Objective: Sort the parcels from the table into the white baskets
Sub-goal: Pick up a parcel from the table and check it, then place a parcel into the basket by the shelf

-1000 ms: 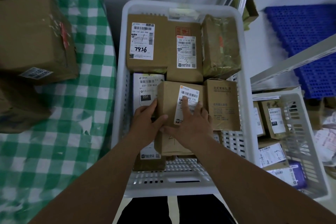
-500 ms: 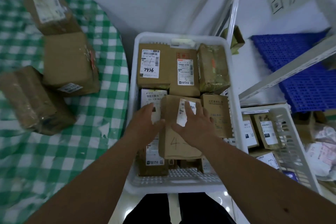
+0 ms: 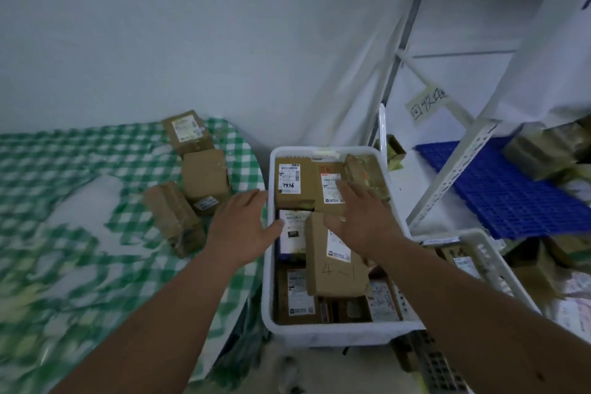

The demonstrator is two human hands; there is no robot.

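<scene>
Both our hands hover spread, holding nothing: left hand [image 3: 238, 227], right hand [image 3: 364, 221]. The white plastic basket [image 3: 332, 334] looks nearly full; 3 brown cardboard parcels [image 3: 204, 176] wait on the green-checked table [image 3: 64, 233].

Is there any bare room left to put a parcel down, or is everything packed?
The white basket is crowded: parcels cover its floor, and one box already lies on top. The checked tablecloth has bare room left of the three parcels. The second basket looks full.
</scene>
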